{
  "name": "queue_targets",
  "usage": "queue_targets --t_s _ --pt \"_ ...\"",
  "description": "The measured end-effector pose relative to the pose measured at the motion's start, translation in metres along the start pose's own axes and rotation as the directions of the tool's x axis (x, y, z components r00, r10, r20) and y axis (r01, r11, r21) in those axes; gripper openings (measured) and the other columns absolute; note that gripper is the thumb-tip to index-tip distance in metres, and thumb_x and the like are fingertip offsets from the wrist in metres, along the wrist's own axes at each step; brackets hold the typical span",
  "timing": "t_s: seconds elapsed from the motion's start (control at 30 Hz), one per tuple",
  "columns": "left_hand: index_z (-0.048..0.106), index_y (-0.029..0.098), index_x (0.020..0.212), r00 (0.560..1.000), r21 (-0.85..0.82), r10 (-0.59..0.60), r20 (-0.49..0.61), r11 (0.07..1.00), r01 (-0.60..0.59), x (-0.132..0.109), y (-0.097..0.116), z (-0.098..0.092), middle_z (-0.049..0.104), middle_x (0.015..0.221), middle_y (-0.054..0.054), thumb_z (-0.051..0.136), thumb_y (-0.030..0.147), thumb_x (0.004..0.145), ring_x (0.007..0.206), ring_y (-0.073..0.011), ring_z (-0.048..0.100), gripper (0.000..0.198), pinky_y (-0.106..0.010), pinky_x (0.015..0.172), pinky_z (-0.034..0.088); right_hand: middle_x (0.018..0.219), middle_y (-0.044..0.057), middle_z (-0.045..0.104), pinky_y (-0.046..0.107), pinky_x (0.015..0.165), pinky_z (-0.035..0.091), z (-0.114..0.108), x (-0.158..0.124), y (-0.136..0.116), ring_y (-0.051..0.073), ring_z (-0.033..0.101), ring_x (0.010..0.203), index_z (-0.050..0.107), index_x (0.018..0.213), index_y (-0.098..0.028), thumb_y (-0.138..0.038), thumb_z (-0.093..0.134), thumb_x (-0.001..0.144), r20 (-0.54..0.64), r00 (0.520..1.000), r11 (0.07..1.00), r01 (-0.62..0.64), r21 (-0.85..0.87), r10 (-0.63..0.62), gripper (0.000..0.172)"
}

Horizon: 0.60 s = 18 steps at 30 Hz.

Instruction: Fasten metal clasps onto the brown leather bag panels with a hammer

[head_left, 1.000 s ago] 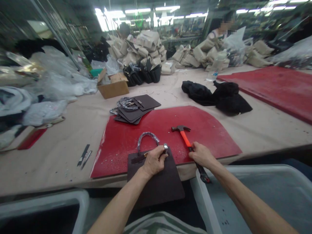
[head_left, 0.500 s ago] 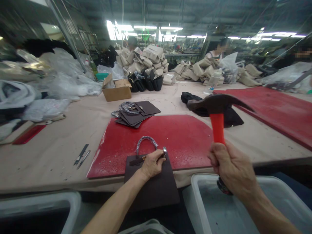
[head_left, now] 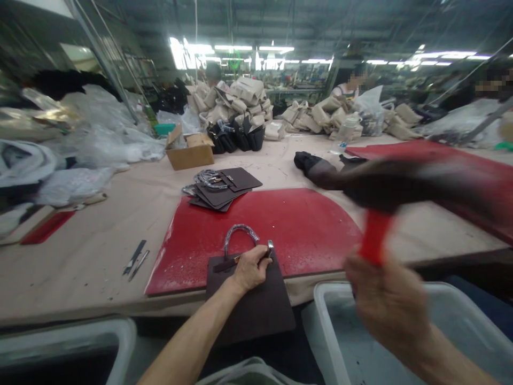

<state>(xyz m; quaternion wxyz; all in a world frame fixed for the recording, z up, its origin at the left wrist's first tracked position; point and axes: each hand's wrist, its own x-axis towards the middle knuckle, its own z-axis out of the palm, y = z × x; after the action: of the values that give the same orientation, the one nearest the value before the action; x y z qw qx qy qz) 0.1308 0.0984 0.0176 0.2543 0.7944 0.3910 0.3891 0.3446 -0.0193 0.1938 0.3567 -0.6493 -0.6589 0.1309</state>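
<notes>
My right hand (head_left: 388,299) is wrapped round the red handle of a hammer (head_left: 375,230), raised at the right; its dark head is smeared by motion. My left hand (head_left: 251,269) pinches a small shiny metal piece (head_left: 270,247) at the upper edge of a dark brown bag panel (head_left: 260,315). The panel has a plastic-wrapped loop handle (head_left: 241,229) and hangs over the front edge of a red board (head_left: 256,214). Just behind the board's left part lie stacked brown panels (head_left: 228,187) with wrapped handles.
A cutter and a slim tool (head_left: 138,266) lie left of the board. Farther back stand a cardboard box (head_left: 190,152), black bags (head_left: 236,136) and beige bag piles. White bins (head_left: 326,321) flank the front. People are in the background.
My right hand and the hammer have come nearer the camera, the hammer head now larger and blurred. My left hand keeps its hold on the metal piece. The view has shifted slightly.
</notes>
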Motion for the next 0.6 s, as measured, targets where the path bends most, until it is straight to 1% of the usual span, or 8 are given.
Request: queue_targets --t_s 0.03,0.13,0.2,0.3,0.37,0.43,0.53,0.6 --pt "0.06 0.02 0.089 1.0 0.003 0.0 0.002 1.0 0.0 0.0 -0.001 0.0 0.066 0.084 -0.003 0.057 0.017 0.086 0.077 -0.018 0.064 0.006 -0.028 0.073 0.051 0.052 0.002 0.045 0.032 0.052 0.017 0.01 -0.004 0.01 0.018 0.036 0.044 0.039 0.072 -0.026 -0.052 0.04 0.091 0.098 0.995 0.999 -0.004 -0.048 0.009 0.032" --pt "0.06 0.02 0.093 1.0 0.007 0.006 -0.007 1.0 -0.006 0.0 -0.003 0.002 0.066 0.085 -0.004 0.057 0.015 0.085 0.078 -0.0187 0.064 0.009 -0.028 0.073 0.05 0.055 0.003 0.051 0.033 0.053 0.016 0.03 -0.009 0.037 0.018 0.039 0.046 0.044 0.076 -0.025 -0.046 0.04 0.09 0.345 0.936 0.974 0.004 -0.227 0.076 0.026" --pt "0.06 0.02 0.095 1.0 -0.002 0.002 -0.01 1.0 -0.002 -0.001 -0.004 0.002 0.066 0.087 -0.004 0.057 0.015 0.085 0.08 -0.0188 0.064 0.012 -0.028 0.075 0.05 0.061 0.003 0.055 0.031 0.054 0.02 0.034 -0.005 0.05 0.018 0.044 0.052 0.046 0.079 -0.024 -0.046 0.036 0.094 0.405 0.909 0.977 -0.007 -0.214 0.095 0.029" --pt "0.059 0.02 0.093 1.0 -0.009 -0.004 0.011 1.0 0.004 -0.002 -0.004 0.003 0.064 0.084 -0.002 0.057 0.014 0.086 0.077 -0.0173 0.062 0.01 -0.027 0.073 0.048 0.061 0.001 0.052 0.028 0.052 0.029 0.042 0.008 0.069 0.016 0.045 0.052 0.042 0.072 -0.023 -0.049 0.029 0.097 0.444 0.884 0.988 -0.11 -0.107 0.146 0.037" --pt "0.058 0.02 0.09 1.0 -0.006 0.002 0.012 1.0 -0.002 -0.002 -0.003 0.003 0.062 0.082 -0.002 0.057 0.014 0.085 0.075 -0.0167 0.06 0.007 -0.027 0.072 0.047 0.058 0.001 0.051 0.027 0.051 0.032 0.053 0.019 0.086 0.015 0.046 0.049 0.041 0.069 -0.023 -0.044 0.026 0.099 0.433 0.873 0.972 -0.165 -0.169 0.223 0.04" --pt "0.057 0.019 0.089 1.0 -0.004 0.009 0.004 1.0 -0.009 -0.001 -0.002 0.002 0.061 0.081 -0.002 0.057 0.015 0.086 0.076 -0.0167 0.06 0.006 -0.027 0.073 0.047 0.062 0.003 0.054 0.028 0.055 0.037 0.068 0.029 0.1 0.017 0.051 0.053 0.045 0.071 -0.021 -0.036 0.032 0.098 0.37 0.889 0.942 -0.164 -0.292 0.27 0.034" --pt "0.056 0.02 0.09 1.0 -0.011 0.008 -0.002 1.0 -0.008 0.0 -0.001 0.001 0.063 0.085 -0.003 0.057 0.016 0.087 0.08 -0.0177 0.061 0.005 -0.028 0.077 0.048 0.095 0.016 0.063 0.036 0.073 0.043 0.088 0.041 0.105 0.026 0.059 0.085 0.057 0.091 -0.015 -0.025 0.043 0.093 0.247 0.943 0.915 -0.114 -0.386 0.222 0.018" --pt "0.057 0.02 0.093 1.0 -0.009 0.004 0.003 1.0 -0.004 0.0 -0.002 0.0 0.064 0.089 -0.004 0.056 0.017 0.087 0.083 -0.0185 0.063 0.006 -0.029 0.079 0.049 0.116 0.02 0.058 0.042 0.085 0.042 0.102 0.045 0.098 0.031 0.055 0.104 0.058 0.11 -0.013 -0.025 0.045 0.093 0.189 0.977 0.923 -0.022 -0.385 0.102 0.024"
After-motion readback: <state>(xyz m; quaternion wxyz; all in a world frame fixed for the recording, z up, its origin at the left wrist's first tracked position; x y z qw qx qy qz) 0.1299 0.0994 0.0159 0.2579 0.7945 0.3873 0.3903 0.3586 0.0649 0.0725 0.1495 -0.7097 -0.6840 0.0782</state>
